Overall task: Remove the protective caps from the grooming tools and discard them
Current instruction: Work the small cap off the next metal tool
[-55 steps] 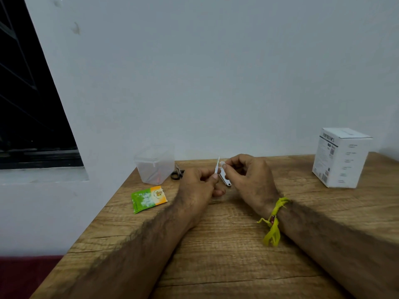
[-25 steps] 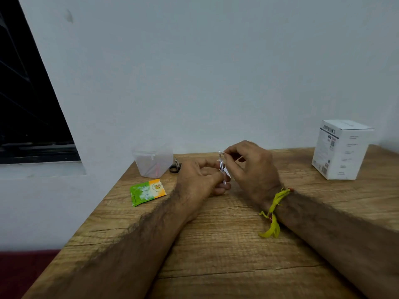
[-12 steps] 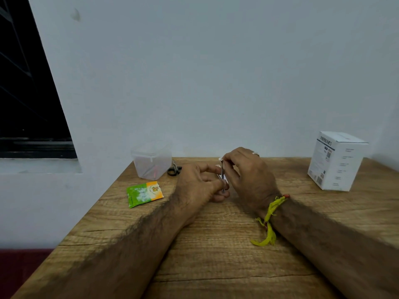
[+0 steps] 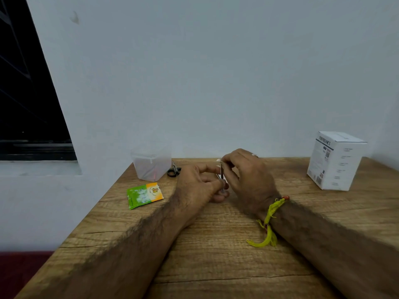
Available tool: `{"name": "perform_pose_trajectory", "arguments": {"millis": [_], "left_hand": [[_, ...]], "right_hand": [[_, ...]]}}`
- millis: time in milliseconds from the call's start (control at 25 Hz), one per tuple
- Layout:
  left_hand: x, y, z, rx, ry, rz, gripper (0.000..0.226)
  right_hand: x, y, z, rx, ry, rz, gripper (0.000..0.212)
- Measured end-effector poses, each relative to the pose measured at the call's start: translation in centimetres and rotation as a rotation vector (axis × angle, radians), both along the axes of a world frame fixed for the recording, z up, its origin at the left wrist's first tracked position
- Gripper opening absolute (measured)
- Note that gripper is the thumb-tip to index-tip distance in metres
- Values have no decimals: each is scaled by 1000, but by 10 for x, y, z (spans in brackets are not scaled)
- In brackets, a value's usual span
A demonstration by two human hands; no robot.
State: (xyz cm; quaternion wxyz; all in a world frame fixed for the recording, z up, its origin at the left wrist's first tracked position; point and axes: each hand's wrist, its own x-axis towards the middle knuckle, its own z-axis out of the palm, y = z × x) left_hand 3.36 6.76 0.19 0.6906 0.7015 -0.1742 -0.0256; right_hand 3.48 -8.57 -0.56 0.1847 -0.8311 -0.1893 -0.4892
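Note:
A thin metal grooming tool (image 4: 221, 179) stands nearly upright between my two hands over the wooden table (image 4: 216, 255). My left hand (image 4: 199, 186) grips its lower part, with the index finger stretched toward the top. My right hand (image 4: 248, 178) pinches a small white cap (image 4: 219, 160) at the tool's upper tip. Most of the tool is hidden by fingers. Small black-handled scissors (image 4: 174, 170) lie behind my left hand.
A clear plastic container (image 4: 151, 165) stands at the table's back left by the wall. A green and orange sachet (image 4: 144, 195) lies in front of it. A white carton (image 4: 335, 160) stands at the right. The table's left edge runs diagonally beside a dark window.
The tool has been turned from slanted to nearly upright. My right hand's fingertips have moved up to its top end and now pinch the white cap there.

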Motion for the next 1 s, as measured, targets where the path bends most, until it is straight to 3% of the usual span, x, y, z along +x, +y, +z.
{"name": "perform_pose_trajectory", "arguments": {"millis": [720,1000], "left_hand": [[0,3,1,-99,56,-5,24],[0,5,5,-166,70,-32,43]], "right_hand": [[-1,0,0,-55,88,71,10],[-3,-2,0,-118,121,121,14]]}}
